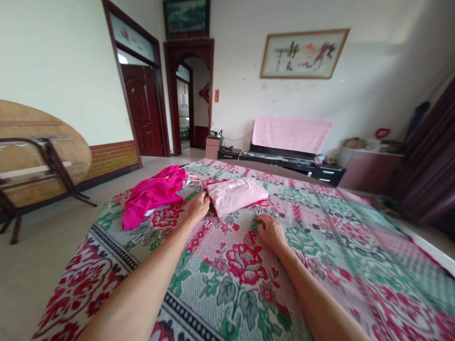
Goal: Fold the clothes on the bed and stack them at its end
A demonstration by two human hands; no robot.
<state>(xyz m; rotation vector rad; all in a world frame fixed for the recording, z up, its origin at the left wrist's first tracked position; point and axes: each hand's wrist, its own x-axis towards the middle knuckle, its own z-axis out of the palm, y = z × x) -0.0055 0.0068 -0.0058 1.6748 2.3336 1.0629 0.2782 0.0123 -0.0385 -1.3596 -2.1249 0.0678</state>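
A folded pale pink shirt (237, 195), its neckline and label facing up, lies on a floral bedspread (216, 293). Red and dark fabric shows beneath its edges, so it seems to rest on other folded clothes. My left hand (199, 207) is closed at the stack's left edge, fingers curled over the dark fabric there; its fingertips are partly hidden. Just short of the shirt's front right side, my right hand (271, 234) rests on the bedspread, fingers loosely bent and nothing visible in them. A crumpled magenta garment (154, 194) lies left of my left hand.
A round folding table (39, 147) leans against the left wall. Beyond the bed stands a low black cabinet (298, 166) with a pink cloth (291, 135) draped over something on it. A dark curtain (423, 166) hangs at the right.
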